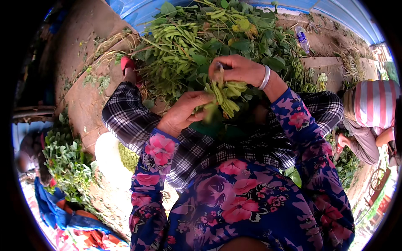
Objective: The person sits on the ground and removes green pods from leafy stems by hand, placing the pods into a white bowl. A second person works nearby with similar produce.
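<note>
A cluster of green soybean pods point(223, 95) hangs between my two hands, above my lap. My right hand point(240, 69), with a silver bangle at the wrist, grips the cluster's stem from above. The fingers and thumb of my left hand point(187, 110) are at the pods on the cluster's left side; whether they pinch a pod is not clear. Just beyond my hands lies a large heap of cut soybean plants point(176, 47) with pods and leaves.
A white container point(108, 150) with green pods point(128, 157) stands by my left leg. More leafy plants point(67, 157) lie at left. A plastic bottle point(302, 39) rests beyond the heap at right. Other people sit at the far left and at right, one in a striped top point(373, 103).
</note>
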Tool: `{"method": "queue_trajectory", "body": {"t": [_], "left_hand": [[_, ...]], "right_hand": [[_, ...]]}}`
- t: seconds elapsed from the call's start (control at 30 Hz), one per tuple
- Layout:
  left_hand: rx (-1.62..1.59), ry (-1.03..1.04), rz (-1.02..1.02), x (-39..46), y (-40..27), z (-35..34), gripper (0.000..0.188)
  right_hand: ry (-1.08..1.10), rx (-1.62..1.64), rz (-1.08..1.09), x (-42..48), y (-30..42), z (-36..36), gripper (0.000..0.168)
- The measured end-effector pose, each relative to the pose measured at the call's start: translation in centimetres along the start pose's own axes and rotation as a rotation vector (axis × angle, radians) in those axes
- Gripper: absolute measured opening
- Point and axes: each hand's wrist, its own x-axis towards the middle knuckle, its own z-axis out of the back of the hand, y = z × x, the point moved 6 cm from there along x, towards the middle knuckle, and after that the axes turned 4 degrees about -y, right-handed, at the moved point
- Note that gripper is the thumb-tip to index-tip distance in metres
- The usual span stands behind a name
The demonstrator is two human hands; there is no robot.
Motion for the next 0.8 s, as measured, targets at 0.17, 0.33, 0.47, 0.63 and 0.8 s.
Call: {"method": "queue_trajectory", "body": {"t": [0.17, 0.33, 0.47, 0.63, 0.8], "left_hand": [[-0.32, 0.005, -0.251, 2.4, -1.4, 0.6, 0.02], [-0.464, 0.044, -0.347, 4.8, -2.7, -0.7, 0.017], [-0.454, -0.03, -0.352, 6.3, -2.1, -1.1, 0.016], [-0.383, -0.141, -0.443, 6.9, -1.7, -0.6, 0.019], [-0.276, -0.267, -0.513, 7.2, -1.2, -0.2, 0.016]], "right_hand": [[-0.776, 0.123, -0.134, -2.2, 1.1, 4.1, 0.027], [-0.413, -0.556, 0.492, -3.0, 5.3, -0.1, 0.014], [-0.378, -0.284, -0.02, -3.1, 1.8, -1.1, 0.019], [-0.387, 0.144, -0.267, -3.9, -0.3, -1.7, 0.022], [-0.354, 0.63, -0.421, -4.4, -1.6, -2.4, 0.017]]}}
